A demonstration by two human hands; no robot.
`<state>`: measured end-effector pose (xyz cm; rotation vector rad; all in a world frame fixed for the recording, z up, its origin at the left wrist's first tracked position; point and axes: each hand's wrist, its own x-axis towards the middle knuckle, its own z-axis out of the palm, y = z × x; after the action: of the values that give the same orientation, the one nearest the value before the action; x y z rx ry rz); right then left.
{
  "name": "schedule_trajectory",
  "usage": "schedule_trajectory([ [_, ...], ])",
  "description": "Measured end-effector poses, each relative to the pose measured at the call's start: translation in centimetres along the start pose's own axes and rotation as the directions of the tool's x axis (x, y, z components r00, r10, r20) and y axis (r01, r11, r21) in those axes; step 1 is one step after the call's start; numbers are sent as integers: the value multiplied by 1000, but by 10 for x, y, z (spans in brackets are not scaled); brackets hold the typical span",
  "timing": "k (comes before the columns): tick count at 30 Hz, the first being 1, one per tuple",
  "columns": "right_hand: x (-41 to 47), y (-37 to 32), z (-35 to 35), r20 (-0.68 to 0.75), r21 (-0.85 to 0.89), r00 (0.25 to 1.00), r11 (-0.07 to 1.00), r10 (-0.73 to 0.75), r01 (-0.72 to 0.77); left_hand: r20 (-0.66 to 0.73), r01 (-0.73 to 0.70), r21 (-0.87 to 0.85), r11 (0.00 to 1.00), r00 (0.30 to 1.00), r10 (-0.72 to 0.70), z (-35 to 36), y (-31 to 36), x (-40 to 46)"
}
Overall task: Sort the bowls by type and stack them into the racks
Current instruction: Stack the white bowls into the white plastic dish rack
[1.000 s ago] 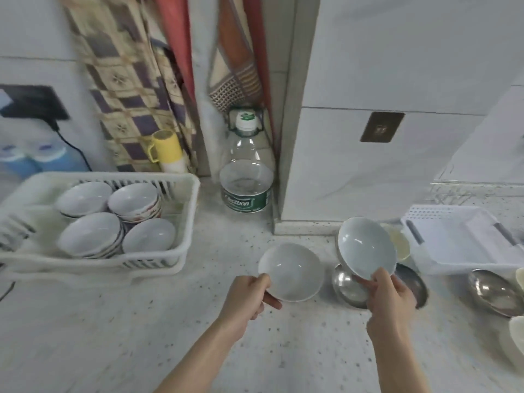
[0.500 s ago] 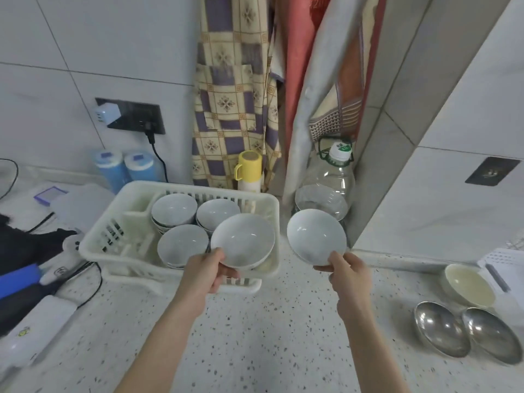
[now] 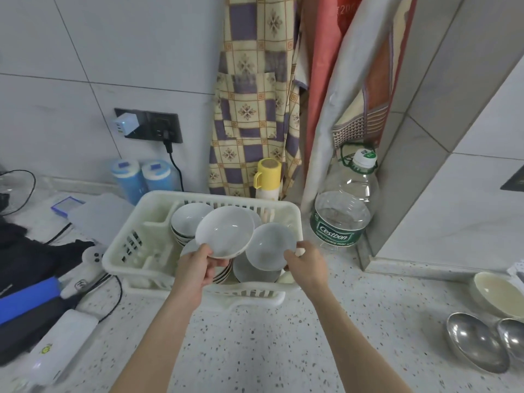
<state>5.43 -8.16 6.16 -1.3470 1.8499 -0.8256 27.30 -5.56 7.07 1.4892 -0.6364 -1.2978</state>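
Observation:
My left hand point(image 3: 197, 269) grips the near rim of a white bowl point(image 3: 225, 231), tilted and held above the white plastic rack point(image 3: 136, 242). My right hand point(image 3: 307, 263) holds a second white bowl point(image 3: 269, 246) by its right rim, low over the rack's right half, above another white bowl point(image 3: 251, 272). A stack of white bowls point(image 3: 187, 219) sits at the rack's back, and a dark-rimmed stack point(image 3: 222, 275) lies partly hidden under my left hand. On the counter at the right lie a cream bowl point(image 3: 497, 293) and two steel bowls point(image 3: 476, 340) point(image 3: 513, 336).
A large water bottle point(image 3: 344, 205) stands right of the rack, a yellow cup point(image 3: 268, 177) behind it, two blue canisters point(image 3: 140, 178) at the back left. Dark items, cables and a white device point(image 3: 61, 341) crowd the left counter. Hanging cloths point(image 3: 252, 95) cover the wall.
Both hands have carried their bowls leftwards from the counter to above the rack. The right-hand bowl has come down over the rack's right half, beside the left-hand bowl.

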Motion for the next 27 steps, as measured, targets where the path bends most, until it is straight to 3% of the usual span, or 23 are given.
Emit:
schedule_trajectory([
  [11,-1,8,25,-138,-312,984,948,-111,63,23,-38,-86,996,999,40,-6,-17,21],
  [21,4,12,16,-11,-255,995,962,-104,98,87,12,-178,984,996,3,-19,-28,33],
  [27,9,9,14,54,-263,998,963,-45,58,57,24,-189,982,998,-13,-23,-35,40],
])
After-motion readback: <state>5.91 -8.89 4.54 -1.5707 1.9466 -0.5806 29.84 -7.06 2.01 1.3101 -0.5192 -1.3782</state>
